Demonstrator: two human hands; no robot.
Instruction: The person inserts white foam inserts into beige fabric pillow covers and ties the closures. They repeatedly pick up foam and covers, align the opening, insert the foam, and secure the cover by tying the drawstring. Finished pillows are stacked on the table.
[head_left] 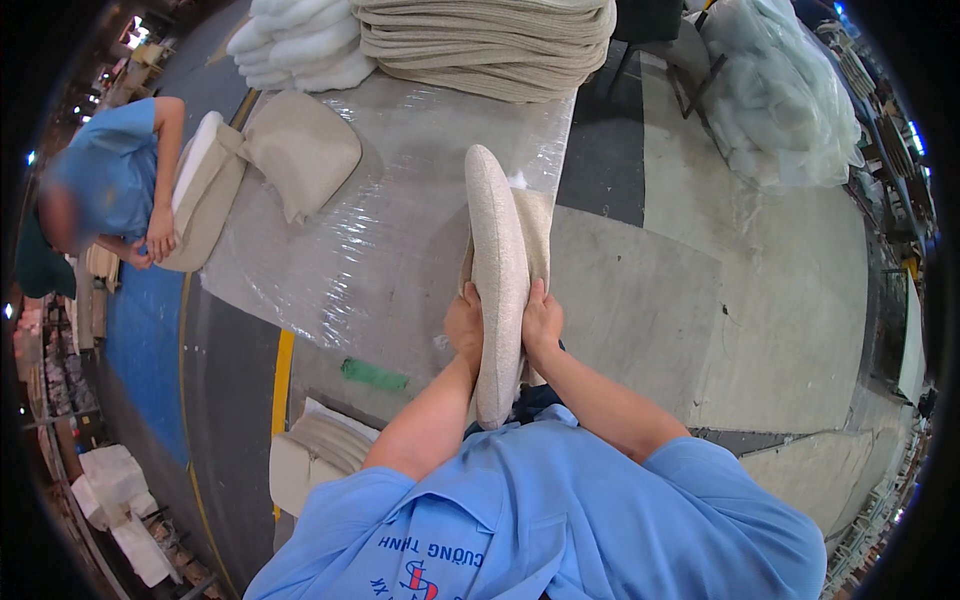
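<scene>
A beige fabric-covered cushion point(494, 260) stands on its edge in front of my body, its long narrow side facing up. My left hand point(465, 325) is closed on its left side, the fingers partly hidden behind it. My right hand point(542, 318) grips the cover fabric on the right, thumb pointing away from me. A loose flap of beige fabric point(535, 225) hangs open on the right side, with a bit of white filling point(517, 181) showing at its top.
Beneath is a plastic-wrapped table point(400, 150), carrying stacked beige covers point(490, 45), white padding point(300, 45) and a loose cover point(300, 150). A co-worker point(120, 175) handles another cushion point(205, 200) at the left. Bagged white material point(775, 95) stands at far right.
</scene>
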